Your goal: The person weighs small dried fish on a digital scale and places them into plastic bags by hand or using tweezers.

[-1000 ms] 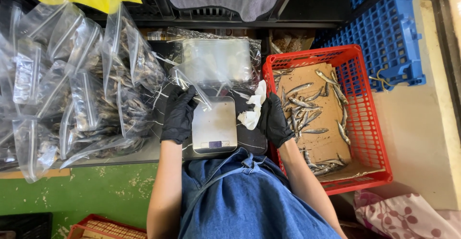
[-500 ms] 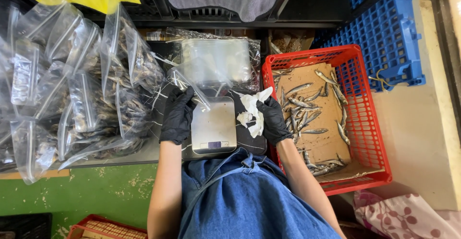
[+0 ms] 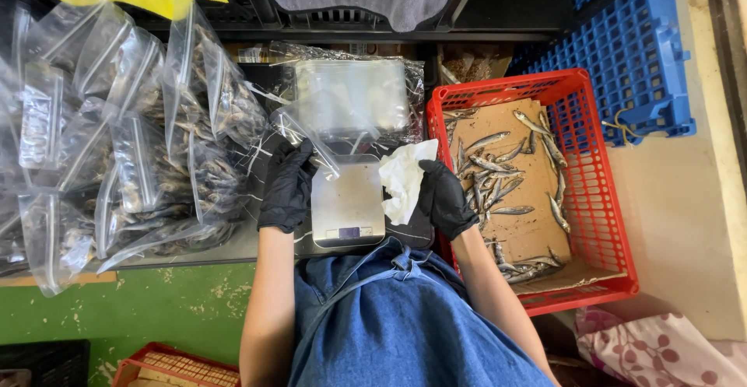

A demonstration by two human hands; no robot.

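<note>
A: Where does the white paper tissue [image 3: 403, 178] sit?
B: Just over the right edge of the small digital scale [image 3: 348, 204], crumpled and soft, pinched in the fingers of the right hand [image 3: 445, 198], which wears a black glove

A: And the other hand?
B: The left hand [image 3: 286, 187], gloved the same, rests at the scale's left edge with its fingers closed on the corner of a clear zip bag [image 3: 311, 126] that stands open behind the scale

A: How far along does the packing look?
B: I judge well along but not finished: left of the scale lies a big heap of filled clear bags [image 3: 132, 146], glossy and crinkled, dark with dried fish. Right of the scale, the red plastic crate [image 3: 595, 192] with its lattice walls has a brown cardboard liner and only scattered small silvery fish [image 3: 502, 192]

A: Is the scale's plate loaded?
B: No, its smooth steel plate looks bare, on the dark tabletop [image 3: 233, 243]
</note>
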